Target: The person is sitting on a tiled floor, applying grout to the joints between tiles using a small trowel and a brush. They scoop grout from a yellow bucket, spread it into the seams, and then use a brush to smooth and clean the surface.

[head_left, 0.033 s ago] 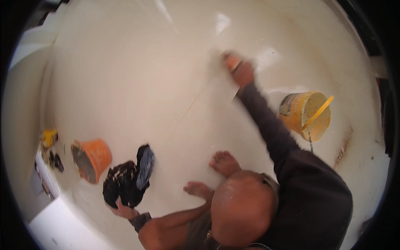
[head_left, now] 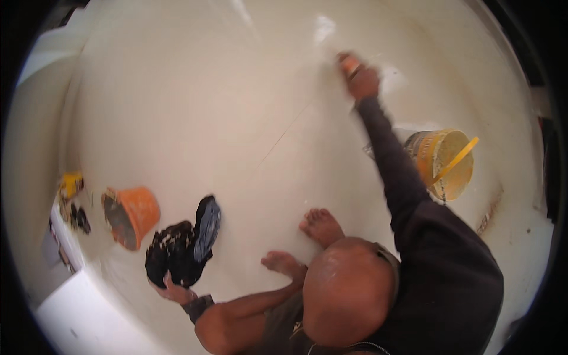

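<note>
My right hand reaches far forward over the pale, smooth surface, its fingers closed around a blurred orange block-like tool near a glossy patch. Low on the left, my left hand grips the near end of a black cloth bundle, its fingertips partly hidden by the fabric. A grey-blue folded piece lies along the bundle's right side. My bare feet and bent knees show at the bottom centre.
An orange bucket, stained grey inside, opens toward the left. A yellow bucket with a raised handle stands beside my right arm. Small mixed items lie at the left edge near a white board. The surface curves up into a rim.
My right hand has moved forward and to the right with the orange tool. My left hand stays on the black cloth.
</note>
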A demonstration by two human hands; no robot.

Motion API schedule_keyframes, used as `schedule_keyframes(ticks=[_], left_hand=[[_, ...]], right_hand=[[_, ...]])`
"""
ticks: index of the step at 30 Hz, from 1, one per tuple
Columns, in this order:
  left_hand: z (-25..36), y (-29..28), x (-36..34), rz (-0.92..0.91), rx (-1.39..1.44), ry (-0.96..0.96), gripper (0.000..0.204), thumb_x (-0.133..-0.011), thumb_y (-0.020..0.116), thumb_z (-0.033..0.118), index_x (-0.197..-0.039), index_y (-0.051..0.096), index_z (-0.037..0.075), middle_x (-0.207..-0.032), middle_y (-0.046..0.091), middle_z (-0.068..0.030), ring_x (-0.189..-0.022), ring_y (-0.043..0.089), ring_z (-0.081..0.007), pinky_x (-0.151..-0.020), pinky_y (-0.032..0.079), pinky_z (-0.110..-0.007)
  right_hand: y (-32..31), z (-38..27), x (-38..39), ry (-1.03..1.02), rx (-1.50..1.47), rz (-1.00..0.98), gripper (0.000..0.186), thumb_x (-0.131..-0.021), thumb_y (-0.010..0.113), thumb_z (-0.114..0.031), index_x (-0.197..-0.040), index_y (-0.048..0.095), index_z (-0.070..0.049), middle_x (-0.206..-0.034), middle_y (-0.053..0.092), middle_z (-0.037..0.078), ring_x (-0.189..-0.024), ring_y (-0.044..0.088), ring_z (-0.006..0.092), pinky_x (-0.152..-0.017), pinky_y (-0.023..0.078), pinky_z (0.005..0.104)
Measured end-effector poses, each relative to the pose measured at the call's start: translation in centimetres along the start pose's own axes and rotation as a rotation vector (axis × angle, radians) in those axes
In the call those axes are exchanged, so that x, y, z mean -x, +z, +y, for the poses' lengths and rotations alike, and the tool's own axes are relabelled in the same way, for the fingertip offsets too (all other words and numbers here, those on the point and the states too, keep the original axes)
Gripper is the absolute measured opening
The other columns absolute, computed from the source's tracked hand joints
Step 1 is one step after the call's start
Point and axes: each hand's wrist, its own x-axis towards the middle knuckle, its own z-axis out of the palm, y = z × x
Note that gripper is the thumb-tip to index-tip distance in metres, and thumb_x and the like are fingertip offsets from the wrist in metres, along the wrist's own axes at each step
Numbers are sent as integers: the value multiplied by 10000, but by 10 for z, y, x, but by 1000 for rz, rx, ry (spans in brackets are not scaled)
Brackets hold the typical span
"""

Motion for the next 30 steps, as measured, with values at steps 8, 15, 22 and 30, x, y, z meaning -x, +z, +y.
schedule_keyframes(ticks=[8, 15, 22, 30], left_hand=[[-23, -77, -66, -29, 116, 147, 540, -743, 583, 9, -1277, 527, -45, -1173, 601, -174, -1006, 610, -291, -888, 540, -379], [-36, -169, -150, 168, 96, 298, 490, -744, 596, 67, -1203, 568, -101, -1121, 636, -186, -957, 624, -293, -856, 537, -370], [-159, -372, -346, 230, 360, 466, 399, -741, 647, 157, -1053, 655, -92, -1093, 656, -208, -941, 669, -326, -840, 571, -415], [-469, -747, -503, 392, 128, 543, 273, -737, 658, 201, -830, 710, -51, -995, 647, -190, -846, 651, -293, -789, 553, -370]], right_hand=[[98, -153, 194, -425, 27, -97, 238, -900, 584, -311, -1114, 657, -238, -768, 676, 43, -613, 659, 251, -515, 488, 438], [78, -292, 421, -937, -758, -970, 143, -843, 650, -197, -984, 673, -205, -908, 692, 47, -774, 685, 303, -674, 539, 445], [124, -327, 561, 23, -1342, -678, 147, -859, 658, -15, -1006, 656, -7, -947, 696, 97, -839, 679, 164, -725, 590, 313], [247, -412, 914, 485, -1400, 143, 309, -845, 750, -86, -1101, 600, 0, -997, 651, 103, -860, 674, 195, -743, 609, 319]])
